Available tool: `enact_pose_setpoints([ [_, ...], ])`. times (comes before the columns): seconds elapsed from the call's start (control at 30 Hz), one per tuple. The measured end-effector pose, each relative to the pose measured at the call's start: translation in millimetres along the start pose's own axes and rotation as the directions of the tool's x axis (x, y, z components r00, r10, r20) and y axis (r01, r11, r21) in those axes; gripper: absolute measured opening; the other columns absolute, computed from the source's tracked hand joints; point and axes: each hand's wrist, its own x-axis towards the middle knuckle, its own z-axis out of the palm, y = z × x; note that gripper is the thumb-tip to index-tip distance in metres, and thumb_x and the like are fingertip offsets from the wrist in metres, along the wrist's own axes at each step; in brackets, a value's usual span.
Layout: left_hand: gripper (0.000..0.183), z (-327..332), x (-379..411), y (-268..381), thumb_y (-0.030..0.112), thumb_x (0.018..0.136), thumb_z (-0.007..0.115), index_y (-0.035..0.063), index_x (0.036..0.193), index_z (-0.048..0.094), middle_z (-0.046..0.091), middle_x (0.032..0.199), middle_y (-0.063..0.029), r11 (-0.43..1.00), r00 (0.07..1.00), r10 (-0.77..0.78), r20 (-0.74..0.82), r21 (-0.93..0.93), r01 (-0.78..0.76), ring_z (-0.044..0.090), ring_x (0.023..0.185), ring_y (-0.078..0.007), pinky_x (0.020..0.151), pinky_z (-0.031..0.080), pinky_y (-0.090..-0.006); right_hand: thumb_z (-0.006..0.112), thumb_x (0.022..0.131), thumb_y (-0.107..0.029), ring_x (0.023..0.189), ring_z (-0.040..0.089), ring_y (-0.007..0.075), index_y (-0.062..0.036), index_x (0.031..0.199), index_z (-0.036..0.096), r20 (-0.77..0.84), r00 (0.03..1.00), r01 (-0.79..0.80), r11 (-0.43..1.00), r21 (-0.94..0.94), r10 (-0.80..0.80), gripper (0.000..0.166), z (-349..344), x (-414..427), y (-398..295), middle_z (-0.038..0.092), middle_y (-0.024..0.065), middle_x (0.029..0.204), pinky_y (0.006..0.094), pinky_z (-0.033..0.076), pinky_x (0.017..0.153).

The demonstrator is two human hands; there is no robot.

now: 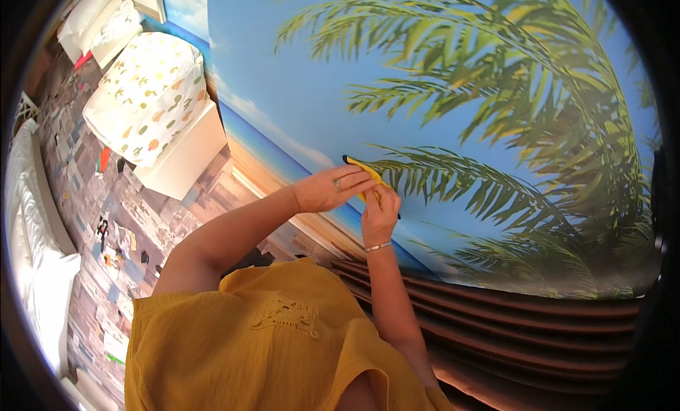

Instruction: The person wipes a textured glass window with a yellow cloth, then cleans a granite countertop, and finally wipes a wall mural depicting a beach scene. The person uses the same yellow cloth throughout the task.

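Note:
A narrow yellow object with dark ends [371,171], possibly a smoothing tool, lies slantwise against a wall mural of palm fronds and sky [276,76]. My left hand [330,189], with a ring on one finger, rests on its upper left part, fingers together and nearly straight. Just to the right, my right hand [380,211] grips the lower part with bent fingers; a bracelet is on that wrist. The two hands are close together at the yellow object. The palms and much of the object are hidden by the fingers.
A white box-like piece of furniture [186,158] bears a cactus-patterned cover [154,97]. White bedding [37,198] is at the far left. Small items lie scattered on the wood-patterned floor [85,188]. Dark reddish-brown folds [531,336] run below the mural.

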Motion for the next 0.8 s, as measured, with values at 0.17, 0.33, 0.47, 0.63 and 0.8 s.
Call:
enact_pose_setpoints([
  [0.17,0.050,6.5,-14.9,-1.0,0.004,0.084,0.064,-0.0007,0.133,0.056,0.054,0.131,-0.0144,0.989,0.985,-0.142,-0.095,-0.063,0.137,0.057,0.121,-0.0328,0.105,0.051,-0.0420,0.072,0.081,0.008,0.110,0.057,0.0305,-0.0041,0.113,0.074,0.046,0.989,-0.145,0.987,0.063,0.142,0.034,0.5,2.7,-26.5,0.063,0.0091,0.115,0.0419,0.049,0.093],
  [0.33,0.051,10.8,-30.6,-16.5,0.004,0.081,0.065,0.0003,0.131,0.058,0.056,0.124,-0.0124,0.979,0.978,-0.195,-0.078,0.040,0.199,0.059,0.116,-0.0316,0.100,0.053,-0.0410,0.071,0.082,0.010,0.110,0.056,0.0296,-0.0033,0.115,0.074,0.022,0.994,-0.102,0.990,-0.093,0.105,0.035,5.0,0.8,-31.4,0.062,0.0103,0.119,0.0424,0.049,0.093],
  [0.47,0.050,1.7,-27.5,-28.3,0.003,0.076,0.066,0.0008,0.126,0.062,0.058,0.117,-0.0110,0.986,0.986,-0.166,-0.028,0.002,0.166,0.061,0.109,-0.0311,0.093,0.056,-0.0408,0.071,0.079,0.010,0.105,0.059,0.0300,-0.0046,0.112,0.075,0.012,0.994,-0.104,0.987,-0.120,0.106,0.037,13.5,-1.5,-15.6,0.063,0.0082,0.115,0.0422,0.049,0.089],
  [0.63,0.045,-57.7,36.8,-23.6,0.001,0.073,0.068,0.0006,0.118,0.067,0.058,0.110,-0.0109,0.994,0.924,-0.093,-0.371,0.013,0.105,0.062,0.102,-0.0317,0.085,0.058,-0.0407,0.071,0.079,0.012,0.090,0.061,0.0270,-0.0043,0.109,0.076,-0.256,0.967,-0.044,0.992,-0.116,0.013,0.035,-31.6,88.6,-44.6,0.063,0.0091,0.103,0.0377,0.047,0.072],
  [0.8,0.044,-68.6,51.4,-51.1,0.002,0.073,0.069,0.0016,0.117,0.067,0.059,0.113,-0.0101,0.997,0.896,-0.035,-0.444,0.044,0.061,0.061,0.103,-0.0311,0.082,0.058,-0.0417,0.070,0.079,0.011,0.091,0.062,0.0275,-0.0052,0.111,0.076,-0.257,0.966,-0.021,0.977,-0.211,-0.034,0.036,-23.1,128.3,-40.8,0.064,0.0097,0.104,0.0372,0.049,0.072],
])
